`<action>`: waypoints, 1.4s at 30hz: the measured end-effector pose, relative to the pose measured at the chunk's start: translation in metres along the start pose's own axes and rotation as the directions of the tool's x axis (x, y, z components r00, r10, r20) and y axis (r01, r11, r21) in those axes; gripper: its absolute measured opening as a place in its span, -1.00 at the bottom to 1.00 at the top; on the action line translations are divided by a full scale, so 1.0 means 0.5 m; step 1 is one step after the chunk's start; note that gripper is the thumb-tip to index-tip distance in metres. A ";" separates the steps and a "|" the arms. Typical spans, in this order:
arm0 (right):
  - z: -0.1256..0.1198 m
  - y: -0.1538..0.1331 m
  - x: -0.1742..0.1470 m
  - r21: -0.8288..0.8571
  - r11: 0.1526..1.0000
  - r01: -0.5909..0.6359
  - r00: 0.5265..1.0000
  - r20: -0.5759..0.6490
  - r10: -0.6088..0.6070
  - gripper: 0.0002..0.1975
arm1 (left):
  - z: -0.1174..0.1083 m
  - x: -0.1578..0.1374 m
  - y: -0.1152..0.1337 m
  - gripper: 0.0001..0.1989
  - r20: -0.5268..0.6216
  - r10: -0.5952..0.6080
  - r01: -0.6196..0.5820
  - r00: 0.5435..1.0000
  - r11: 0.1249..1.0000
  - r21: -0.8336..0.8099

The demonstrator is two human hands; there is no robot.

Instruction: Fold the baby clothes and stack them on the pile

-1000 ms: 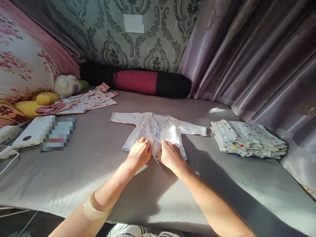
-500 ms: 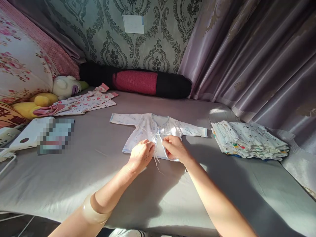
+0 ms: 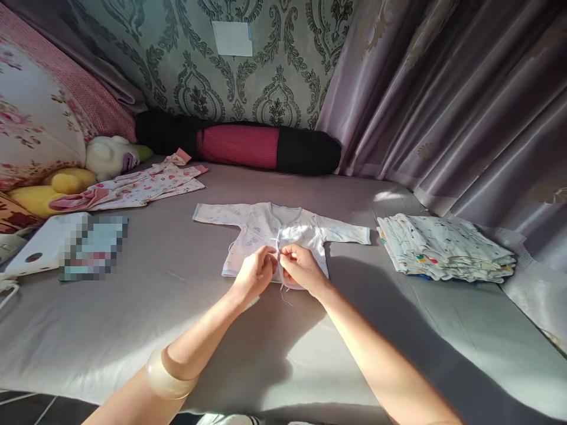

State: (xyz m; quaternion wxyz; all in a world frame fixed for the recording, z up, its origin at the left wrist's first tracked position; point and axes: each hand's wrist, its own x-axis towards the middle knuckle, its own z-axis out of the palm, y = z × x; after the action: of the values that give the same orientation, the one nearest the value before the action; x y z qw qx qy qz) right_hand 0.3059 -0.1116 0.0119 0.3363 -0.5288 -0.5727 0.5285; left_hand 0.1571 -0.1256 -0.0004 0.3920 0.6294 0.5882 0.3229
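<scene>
The small white shirt (image 3: 259, 227) is spread on the grey sheet (image 3: 159, 301), its sleeves (image 3: 217, 213) stretched towards nine and three o'clock. Its front is pinched towards six by closed fingers of the left hand (image 3: 254, 273) and right hand (image 3: 303, 267); whether tie or cloth is gripped cannot be told. Folded cloths (image 3: 443, 245) are stacked at three, just beyond the sleeve.

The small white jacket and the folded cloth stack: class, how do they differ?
The jacket lies spread with its sleeves out; the cloth stack is folded in layers. The left hand and right hand pinch at the jacket's front; neither touches the stack. The jacket is flat, the stack thicker. Both are pale, printed fabric on the grey sheet.
</scene>
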 end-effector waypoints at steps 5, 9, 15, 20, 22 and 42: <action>0.008 -0.002 -0.024 -0.315 0.923 0.222 0.973 0.126 -0.191 -0.86 | -0.011 0.001 0.011 -0.66 -0.048 -0.145 0.137 0.988 0.980 -0.144; -0.007 -0.011 -0.042 -0.523 0.816 0.248 0.969 0.128 -0.213 -0.76 | -0.011 -0.003 0.017 -0.60 -0.043 -0.094 0.087 0.995 0.987 -0.139; -0.059 0.033 -0.041 -0.822 0.491 0.289 0.918 0.091 -0.387 -0.58 | -0.005 -0.002 0.009 -0.65 -0.072 -0.069 0.067 0.995 0.997 -0.023; -0.075 0.059 -0.050 -0.932 0.301 0.203 0.960 0.128 -0.251 -0.47 | -0.003 -0.005 0.015 -0.79 -0.041 -0.005 0.008 0.999 0.996 0.083; -0.081 0.052 -0.049 -0.939 0.272 0.212 0.960 0.148 -0.238 -0.48 | -0.020 -0.005 0.017 -0.83 -0.057 0.050 -0.041 0.997 0.989 0.141; -0.020 -0.088 0.259 -0.858 0.494 -0.141 0.990 -0.135 0.048 -0.80 | -0.159 -0.010 -0.054 -0.72 -0.166 -0.167 0.221 0.972 0.889 0.400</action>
State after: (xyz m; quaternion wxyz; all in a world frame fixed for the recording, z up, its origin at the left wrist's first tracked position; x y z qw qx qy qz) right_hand 0.2764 0.0205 0.0338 0.0234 -0.6805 -0.7139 0.1634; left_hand 0.0746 -0.1217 0.0149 0.2414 0.6143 0.7271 0.1887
